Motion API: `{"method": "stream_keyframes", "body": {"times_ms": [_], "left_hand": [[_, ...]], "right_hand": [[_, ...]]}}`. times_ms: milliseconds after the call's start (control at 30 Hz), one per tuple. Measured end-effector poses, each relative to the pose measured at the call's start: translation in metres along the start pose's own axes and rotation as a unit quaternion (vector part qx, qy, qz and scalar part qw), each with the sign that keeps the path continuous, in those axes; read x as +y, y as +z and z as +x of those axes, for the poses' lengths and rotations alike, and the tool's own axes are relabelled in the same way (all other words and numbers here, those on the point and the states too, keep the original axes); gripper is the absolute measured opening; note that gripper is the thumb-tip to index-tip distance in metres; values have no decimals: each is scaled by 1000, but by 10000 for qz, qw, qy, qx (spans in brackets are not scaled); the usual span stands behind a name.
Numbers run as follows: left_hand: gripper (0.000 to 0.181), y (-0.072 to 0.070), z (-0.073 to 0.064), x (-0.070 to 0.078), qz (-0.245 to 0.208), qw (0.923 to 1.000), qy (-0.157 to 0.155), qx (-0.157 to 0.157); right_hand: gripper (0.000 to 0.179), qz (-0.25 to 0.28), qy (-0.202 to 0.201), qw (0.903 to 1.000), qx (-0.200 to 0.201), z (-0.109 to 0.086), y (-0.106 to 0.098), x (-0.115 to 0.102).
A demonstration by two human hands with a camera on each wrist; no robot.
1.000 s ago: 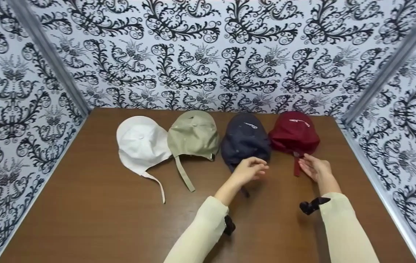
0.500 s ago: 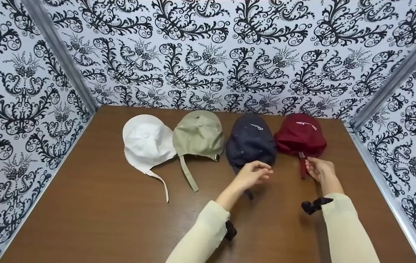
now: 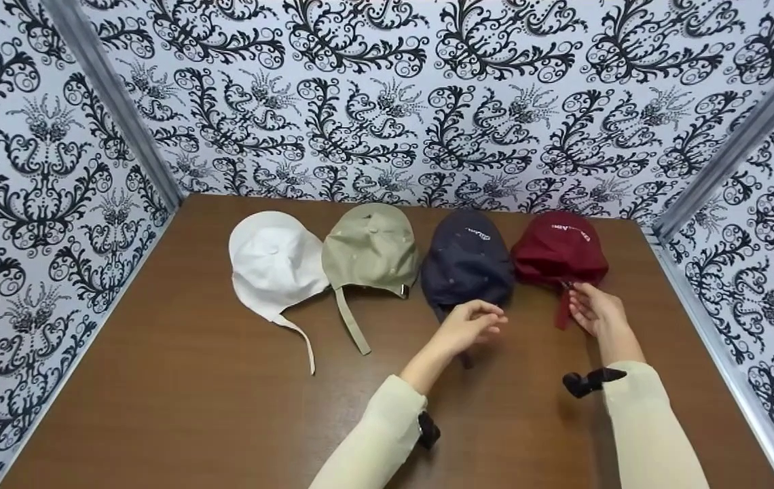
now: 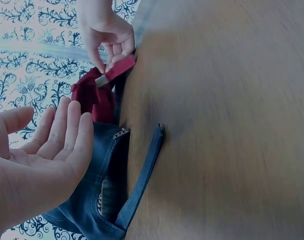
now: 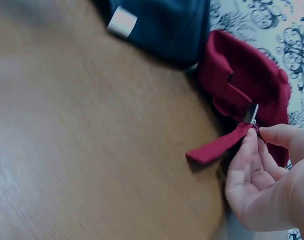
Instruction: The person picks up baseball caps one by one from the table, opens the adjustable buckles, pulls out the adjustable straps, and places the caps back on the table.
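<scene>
At the right end of a row of caps lies a red cap (image 3: 559,248), its strap (image 5: 219,145) running through a metal buckle (image 5: 251,113). My right hand (image 3: 597,312) pinches the strap beside the buckle between thumb and fingertips. The strap's loose end sticks out past the fingers. To its left is a navy cap (image 3: 466,258) with pale lettering and an unfastened strap (image 4: 144,172). My left hand (image 3: 472,328) hovers over the near edge of the navy cap, fingers loosely bent and holding nothing; in the left wrist view its palm (image 4: 41,165) faces up.
An olive cap (image 3: 370,248) and a white cap (image 3: 275,261) lie further left, touching each other, their straps hanging loose toward me. All rest on a brown wooden table (image 3: 190,407). Patterned walls (image 3: 387,102) stand behind and at both sides.
The head view has shifted slightly. My right hand has taken the red cap's strap near the buckle and moved a little up along it. My left hand has stayed nearly still.
</scene>
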State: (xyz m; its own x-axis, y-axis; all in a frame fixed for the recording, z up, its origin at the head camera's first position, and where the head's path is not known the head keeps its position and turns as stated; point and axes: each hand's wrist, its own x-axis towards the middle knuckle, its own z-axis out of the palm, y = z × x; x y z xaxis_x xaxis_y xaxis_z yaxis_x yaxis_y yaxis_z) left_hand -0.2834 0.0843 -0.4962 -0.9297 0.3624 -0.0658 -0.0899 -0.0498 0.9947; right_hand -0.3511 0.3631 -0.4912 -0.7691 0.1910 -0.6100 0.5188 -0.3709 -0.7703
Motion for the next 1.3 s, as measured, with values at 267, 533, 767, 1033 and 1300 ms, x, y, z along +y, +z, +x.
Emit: {"method": "stream_keyframes", "body": {"times_ms": [267,533,767,1033,1300], "left_hand": [[24,4,-2,-3,-4,10000,-24,-37],[25,9,-5,-4,85,9999,30,-61],[25,17,-5,-2,-49,9998,-24,-170],[31,34,-5,10,-350,9984,304,-321],[37,56,-9,37,-1452,9860,683,-451]], "right_hand": [[10,978,336,9934,-498,-9,-5,8],[16,2601,694,9529,-1394,-26,-10,11],[27,2877,448,9314,-2183,-56,-3,15],[28,3204,125,8850,-3376,-97,6,18],[39,2709,-411,8765,-3960,-139,11,22]]}}
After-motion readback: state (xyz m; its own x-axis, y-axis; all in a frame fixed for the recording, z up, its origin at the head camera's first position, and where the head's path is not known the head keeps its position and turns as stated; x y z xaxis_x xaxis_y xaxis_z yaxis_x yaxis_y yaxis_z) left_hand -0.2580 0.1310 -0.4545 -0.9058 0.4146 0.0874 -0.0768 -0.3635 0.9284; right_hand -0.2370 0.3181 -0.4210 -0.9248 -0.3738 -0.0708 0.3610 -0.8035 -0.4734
